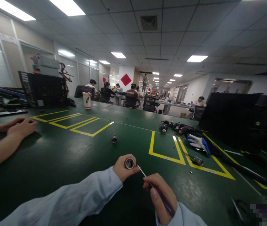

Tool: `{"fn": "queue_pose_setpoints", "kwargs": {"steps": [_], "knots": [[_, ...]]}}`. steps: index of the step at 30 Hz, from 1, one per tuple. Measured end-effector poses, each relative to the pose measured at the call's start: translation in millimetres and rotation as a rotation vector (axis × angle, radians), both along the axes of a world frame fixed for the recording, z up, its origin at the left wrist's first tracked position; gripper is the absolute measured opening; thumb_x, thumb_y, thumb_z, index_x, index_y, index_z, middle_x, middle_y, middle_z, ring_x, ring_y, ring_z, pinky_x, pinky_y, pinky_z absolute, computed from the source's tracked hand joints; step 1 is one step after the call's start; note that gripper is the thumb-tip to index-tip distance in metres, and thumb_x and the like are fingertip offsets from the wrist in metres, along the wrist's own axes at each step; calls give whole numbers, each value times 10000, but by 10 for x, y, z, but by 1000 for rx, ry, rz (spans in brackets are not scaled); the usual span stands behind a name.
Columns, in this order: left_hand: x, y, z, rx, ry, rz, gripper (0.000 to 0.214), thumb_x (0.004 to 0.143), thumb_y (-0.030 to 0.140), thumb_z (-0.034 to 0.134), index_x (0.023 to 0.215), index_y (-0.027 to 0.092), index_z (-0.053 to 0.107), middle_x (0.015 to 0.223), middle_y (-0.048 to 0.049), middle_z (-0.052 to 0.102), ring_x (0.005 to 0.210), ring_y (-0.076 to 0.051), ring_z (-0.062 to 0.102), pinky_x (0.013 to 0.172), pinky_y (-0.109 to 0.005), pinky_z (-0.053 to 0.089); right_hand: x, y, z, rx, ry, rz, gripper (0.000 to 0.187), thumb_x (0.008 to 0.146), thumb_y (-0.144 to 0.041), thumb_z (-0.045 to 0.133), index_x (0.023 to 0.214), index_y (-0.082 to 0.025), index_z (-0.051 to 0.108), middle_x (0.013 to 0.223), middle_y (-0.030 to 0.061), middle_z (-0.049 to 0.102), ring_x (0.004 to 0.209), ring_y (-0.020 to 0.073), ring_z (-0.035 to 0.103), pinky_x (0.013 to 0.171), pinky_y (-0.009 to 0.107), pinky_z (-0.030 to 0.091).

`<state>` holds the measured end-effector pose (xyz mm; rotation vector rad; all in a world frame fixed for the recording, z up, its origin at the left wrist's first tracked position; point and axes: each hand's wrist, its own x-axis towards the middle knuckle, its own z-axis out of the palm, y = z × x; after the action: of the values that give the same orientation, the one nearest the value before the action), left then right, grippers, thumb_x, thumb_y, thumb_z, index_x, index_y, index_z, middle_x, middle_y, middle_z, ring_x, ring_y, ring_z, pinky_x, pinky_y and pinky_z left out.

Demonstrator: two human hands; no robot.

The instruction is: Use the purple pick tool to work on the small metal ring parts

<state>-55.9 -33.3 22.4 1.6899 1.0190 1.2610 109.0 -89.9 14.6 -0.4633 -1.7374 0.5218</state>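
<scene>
My left hand (122, 168) is closed around a round metal housing (130, 163), its open, hollow end turned up towards me. A screwdriver (165, 201) with a dark purple handle is gripped in my right hand (162, 191). Its thin metal shaft points up and left, with the tip beside my left fingertips, just right of the housing. Whether the tip touches anything I cannot tell. Beyond my left hand a small metal cylinder (114, 139) stands on the green table (81, 163). Another metal cylinder with a thin shaft (198, 160) lies to the right.
A co-worker's hands (21, 128) rest at the table's left. Yellow tape (93, 135) marks boxes on the tabletop. Further back stand a paper cup (86, 99) and an opened computer case (42, 89). On the right are a glove (198, 143), black cabled parts (175, 126) and a black monitor (227, 122).
</scene>
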Motion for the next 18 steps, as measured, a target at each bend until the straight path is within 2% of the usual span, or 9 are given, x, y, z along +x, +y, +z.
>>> {"fn": "queue_pose_setpoints", "kwargs": {"steps": [3, 5, 9, 14, 18], "knots": [[19, -7, -28, 21, 15, -98, 281, 557, 275, 693, 585, 130, 454, 546, 48, 438, 499, -59, 388, 470, -183, 322, 26, 5, -35, -105, -29, -27, 167, 807, -309, 393, 844, -205, 519, 684, 19, 522, 615, 135, 501, 531, 248, 374], [27, -3, -49, 19, 39, -123, 284, 570, 286, 681, 579, 133, 443, 540, 48, 423, 494, -60, 378, 461, -182, 312, 30, 22, -62, -111, -72, -44, 144, 798, -289, 404, 763, -201, 513, 661, 14, 517, 607, 132, 497, 539, 247, 366], [39, -12, -76, 38, 137, -83, 286, 571, 283, 663, 550, 142, 415, 505, 63, 380, 459, -52, 333, 433, -176, 279, 2, 56, -102, -89, -133, -80, 143, 783, -263, 402, 708, -192, 501, 618, 12, 522, 574, 131, 492, 529, 247, 363], [53, -51, -104, 212, 378, 17, 196, 607, 236, 608, 548, 141, 446, 536, 43, 424, 499, -72, 387, 468, -185, 300, -51, 76, -144, -60, -177, -197, 156, 762, -259, 404, 674, -182, 507, 580, 11, 519, 540, 127, 489, 504, 239, 360], [57, -62, -126, 336, 573, 29, 148, 629, 223, 576, 555, 148, 472, 545, 39, 444, 524, -85, 410, 495, -197, 307, -45, 109, -182, -43, -182, -217, 175, 749, -253, 421, 624, -175, 516, 561, 13, 530, 528, 127, 498, 502, 244, 363]]}}
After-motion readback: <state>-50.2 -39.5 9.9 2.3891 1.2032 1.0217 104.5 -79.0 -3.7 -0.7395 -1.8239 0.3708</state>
